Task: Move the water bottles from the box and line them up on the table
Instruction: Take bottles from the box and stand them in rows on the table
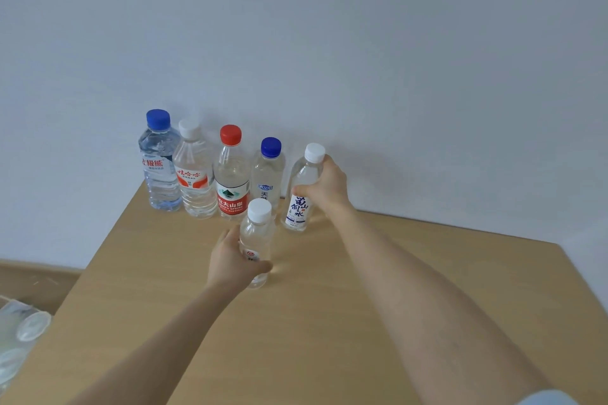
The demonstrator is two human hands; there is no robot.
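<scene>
Two bare forearms rise from the bottom edge toward the middle of the frame, with a scrap of pale sleeve (546,399) at the lower right corner. Just left of centre, the left hand (230,260) grips a small clear plastic bottle with a white cap (258,233). The thumb curls across its front below a red mark on the label, and the fingers wrap round its far side, mostly hidden. It is upright, in front of the row; whether its base touches the wood cannot be told.

Up and to the right, the right hand (329,189) holds a taller clear bottle with a white cap and dark blue lettering (304,187). The thumb is pressed across the front above the label and the fingers are curled behind the shoulder. This bottle leans slightly, its top to the right, with its base down at the table surface at the right end of the row.

To its left four bottles stand upright by the wall, close side by side:
- a slim clear bottle with a dark blue cap (268,174)
- a clear bottle with a red cap and red label (232,177)
- a clear bottle with a white cap and orange-red label (194,174)
- at the left end, a large bluish bottle with a blue cap (159,168)

All rest on the light wooden table (329,322), which fills the centre and lower right. Behind it is a plain pale wall (329,43). At the lower left edge, beside the table, blurred clear plastic bottles (23,339) lie on their sides; the box around them cannot be made out.
</scene>
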